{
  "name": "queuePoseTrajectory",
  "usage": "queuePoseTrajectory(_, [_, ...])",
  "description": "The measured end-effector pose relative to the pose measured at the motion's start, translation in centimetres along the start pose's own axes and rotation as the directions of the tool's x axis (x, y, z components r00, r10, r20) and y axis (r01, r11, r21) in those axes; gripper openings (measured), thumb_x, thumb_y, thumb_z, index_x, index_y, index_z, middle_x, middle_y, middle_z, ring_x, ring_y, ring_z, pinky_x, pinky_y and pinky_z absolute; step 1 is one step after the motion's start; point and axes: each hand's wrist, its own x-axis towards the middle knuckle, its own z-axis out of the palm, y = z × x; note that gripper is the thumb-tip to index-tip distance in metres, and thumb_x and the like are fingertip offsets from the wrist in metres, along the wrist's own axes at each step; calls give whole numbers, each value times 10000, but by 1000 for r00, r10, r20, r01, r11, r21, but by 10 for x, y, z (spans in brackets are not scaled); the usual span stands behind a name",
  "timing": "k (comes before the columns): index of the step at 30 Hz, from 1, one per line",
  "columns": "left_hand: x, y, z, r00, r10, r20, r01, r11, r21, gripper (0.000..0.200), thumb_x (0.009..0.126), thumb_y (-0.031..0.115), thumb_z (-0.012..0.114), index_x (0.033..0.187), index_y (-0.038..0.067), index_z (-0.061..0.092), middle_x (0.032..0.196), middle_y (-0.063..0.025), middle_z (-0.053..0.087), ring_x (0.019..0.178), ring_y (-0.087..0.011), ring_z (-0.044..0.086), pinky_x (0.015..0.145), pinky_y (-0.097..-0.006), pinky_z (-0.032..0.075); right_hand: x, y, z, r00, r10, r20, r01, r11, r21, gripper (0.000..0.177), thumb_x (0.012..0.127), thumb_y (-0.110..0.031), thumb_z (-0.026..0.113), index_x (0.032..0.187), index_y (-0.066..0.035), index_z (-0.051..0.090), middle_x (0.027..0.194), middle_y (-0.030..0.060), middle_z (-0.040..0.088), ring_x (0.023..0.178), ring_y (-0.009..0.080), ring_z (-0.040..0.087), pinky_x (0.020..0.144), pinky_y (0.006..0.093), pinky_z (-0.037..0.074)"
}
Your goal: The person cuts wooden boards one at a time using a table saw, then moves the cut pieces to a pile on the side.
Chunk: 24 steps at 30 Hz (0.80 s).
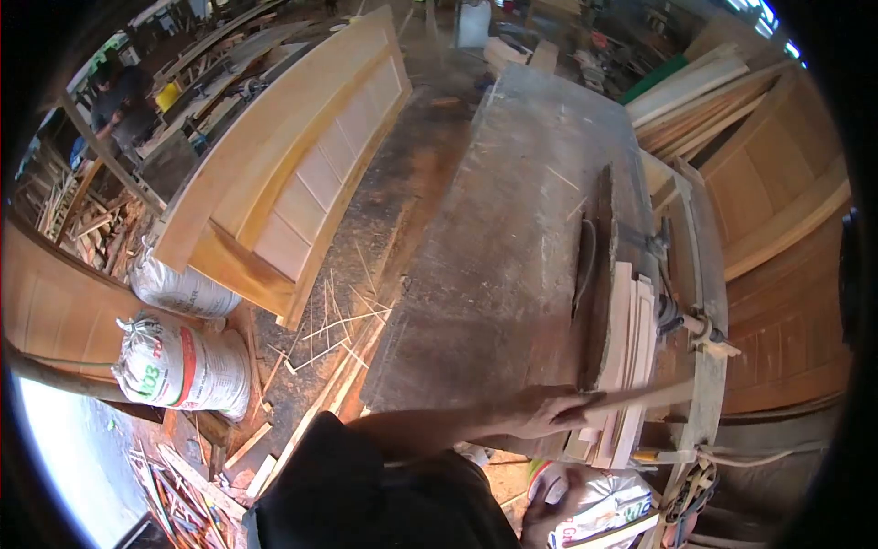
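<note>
My left hand (546, 412) reaches across the near edge of the dark work table (494, 229), its fingers closed around the end of a pale wooden strip (654, 396). That strip points right, crossing over a stack of thin wooden strips (626, 357) on the table's right side. Low in the view, my right hand (556, 505) is blurred beside a white sack (599, 499); its fingers are smeared. Close to it, another pale strip (617, 531) slants across the sack.
A long dark bar (599, 274) runs along the table beside a curved dark piece (585, 261). Left stands a large panelled wooden door (293, 183), with filled sacks (183, 366) below. Offcuts (187, 503) litter the floor. Boards (704, 101) lean at right; a person (119, 105) is far left.
</note>
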Motion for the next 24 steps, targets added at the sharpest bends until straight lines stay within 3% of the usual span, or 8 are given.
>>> queuePoseTrajectory(4, [-11,-32,17,905,254,340,-361,883,300,664,985,460,665,1537,136,490,1245,-140,626,1129,-312,654,978,-503,518,34,-34,-45,922,-383,-62,242,692,-680,476,949,-181,738,1367,-2,596,1542,280,428,1429,474,411,1087,511,472])
queuePoseTrajectory(6, [-7,-78,50,848,328,416,-457,850,261,636,925,382,721,1489,157,533,1376,-128,605,1297,-333,573,1100,-531,420,13,6,-36,983,-169,68,182,917,-354,522,855,-87,775,1356,-32,638,1595,216,401,1465,431,385,1148,479,448])
queuePoseTrajectory(8, [6,-96,57,760,411,504,-571,793,214,620,906,328,738,1467,146,548,1437,-133,581,1393,-344,502,1146,-545,368,12,12,-28,914,-131,384,296,863,-410,560,782,-43,788,1325,-75,652,1330,214,606,1249,424,558,1018,528,507])
queuePoseTrajectory(10, [21,-113,57,764,393,512,-583,759,288,626,877,294,759,1442,115,558,1467,-139,557,1456,-331,426,1178,-565,312,-22,61,-1,956,129,263,-81,979,-185,509,777,-61,777,1278,-86,689,1357,189,591,1238,427,565,1010,505,527])
queuePoseTrajectory(11, [23,-119,63,762,389,517,-594,739,319,629,863,277,770,1430,99,563,1481,-142,545,1487,-324,388,1194,-575,284,-23,59,0,955,141,261,-78,969,-235,510,774,-40,776,1276,-60,682,1329,190,601,1225,421,574,1001,467,532])
queuePoseTrajectory(13, [5,-126,84,903,393,174,-429,794,431,654,861,266,775,1448,85,552,1529,-158,493,1510,-341,338,1198,-588,262,-16,53,11,960,139,244,-59,949,-309,491,774,-23,773,1257,-47,685,1306,193,610,1173,414,597,972,440,547])
queuePoseTrajectory(15, [-20,-107,92,990,-46,-133,88,939,333,719,874,318,777,1479,35,513,1565,-186,441,1510,-381,320,1203,-608,236,-11,51,23,974,79,212,12,918,-397,473,780,-39,768,1246,-85,701,1290,175,623,1123,392,626,916,446,571])
queuePoseTrajectory(24, [-1,-103,123,962,-190,-197,264,835,483,828,958,481,656,1514,-80,407,1659,-252,305,1557,-404,262,1217,-669,181,25,48,38,954,-45,298,182,875,-449,392,844,-69,654,1233,-35,683,1275,99,670,1254,251,604,981,462,467])
